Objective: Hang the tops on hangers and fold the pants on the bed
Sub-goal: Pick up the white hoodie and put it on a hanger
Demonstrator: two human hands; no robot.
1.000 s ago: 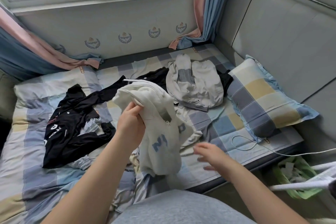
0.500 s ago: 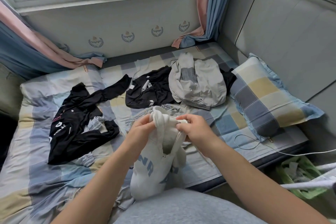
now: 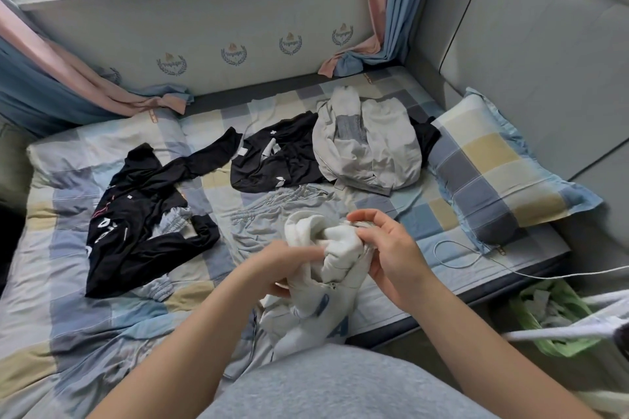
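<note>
A white top with blue letters [image 3: 326, 286] is bunched up over the bed's near edge, and both hands grip it. My left hand [image 3: 282, 269] holds its left side; my right hand [image 3: 388, 248] pinches the gathered fabric at its upper right. Further back on the checked bed [image 3: 51, 299] lie a black garment with white print [image 3: 136, 214] at left, a second black garment [image 3: 275, 160] in the middle, and a light grey jacket [image 3: 367, 146] to its right. Pale blue pants [image 3: 272, 211] lie flat just beyond my hands.
A checked pillow [image 3: 503, 170] rests against the grey padded wall at right. A white cable [image 3: 476, 258] trails off the bed's right edge. On the floor at right stands a green bag of rubbish [image 3: 551, 313], crossed by a white rod [image 3: 561, 333]. Curtains hang at both back corners.
The white top has come down from held-up height to the bed's edge. My right hand joined the left on it, and both now bunch its fabric together.
</note>
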